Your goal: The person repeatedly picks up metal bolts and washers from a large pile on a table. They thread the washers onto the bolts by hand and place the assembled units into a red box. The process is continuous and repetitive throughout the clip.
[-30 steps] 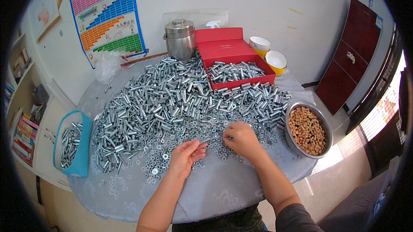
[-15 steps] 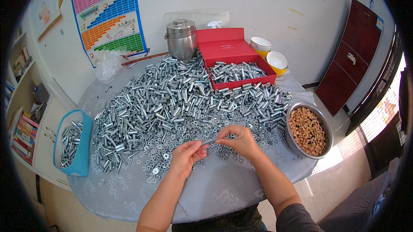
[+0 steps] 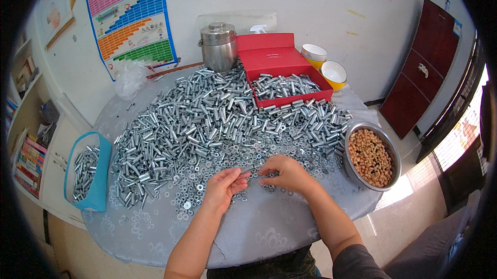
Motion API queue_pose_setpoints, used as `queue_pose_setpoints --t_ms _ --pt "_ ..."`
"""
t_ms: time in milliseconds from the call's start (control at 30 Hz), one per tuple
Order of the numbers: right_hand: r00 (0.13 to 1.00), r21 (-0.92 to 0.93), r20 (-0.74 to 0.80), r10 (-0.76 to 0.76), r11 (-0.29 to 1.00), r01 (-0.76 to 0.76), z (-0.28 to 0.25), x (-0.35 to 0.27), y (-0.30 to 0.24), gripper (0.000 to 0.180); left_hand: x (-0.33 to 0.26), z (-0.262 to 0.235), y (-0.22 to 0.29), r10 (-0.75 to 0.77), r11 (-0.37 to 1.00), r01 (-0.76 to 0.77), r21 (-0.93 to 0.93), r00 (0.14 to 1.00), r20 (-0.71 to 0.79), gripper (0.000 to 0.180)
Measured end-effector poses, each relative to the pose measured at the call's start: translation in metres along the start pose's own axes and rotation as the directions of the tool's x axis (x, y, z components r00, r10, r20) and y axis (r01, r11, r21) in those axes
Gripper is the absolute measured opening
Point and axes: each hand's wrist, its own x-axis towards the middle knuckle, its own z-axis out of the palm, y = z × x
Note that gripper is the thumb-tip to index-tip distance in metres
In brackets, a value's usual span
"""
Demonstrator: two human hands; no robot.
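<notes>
Right hand is withdrawn from the metal tube's end, fingers parted, nothing visibly gripped; tube is pinched by left hand, thumb against fingers.

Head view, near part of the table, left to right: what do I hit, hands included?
Light-blue bin → left hand holding a slim metal cylinder → right hand → steel bowl of small tan pieces.
</notes>
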Motion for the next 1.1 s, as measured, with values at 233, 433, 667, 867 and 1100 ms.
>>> queue_pose_setpoints --t_ms 233,433,667,867,1100 --pt "0.996 -0.328 0.068 -0.064 0.941 0.083 0.005 -0.003 -0.007 0.021 0.001 -0.001 -0.001 0.004 1.000 -0.004 0.010 1.000 -0.005 0.021" --pt "0.992 -0.129 -0.128 -0.005 0.992 -0.012 0.004 -0.001 -0.005 0.019 0.000 0.000 0.000 0.006 1.000 -0.006 -0.004 1.000 -0.021 0.020" --pt "0.956 0.344 -0.224 0.189 0.933 -0.103 -0.001 0.002 -0.013 0.021 -0.002 0.003 0.001 0.006 1.000 -0.006 0.002 1.000 -0.029 0.019" --pt "0.960 0.256 -0.280 0.006 0.964 0.069 0.003 0.003 -0.012 0.021 -0.002 0.003 0.001 -0.004 1.000 0.003 -0.010 0.999 -0.032 0.020" --pt "0.971 0.110 -0.224 -0.082 0.988 0.109 -0.002 0.003 -0.017 0.014 -0.004 0.005 0.003 0.020 0.998 -0.017 0.059 0.999 -0.050 0.019"
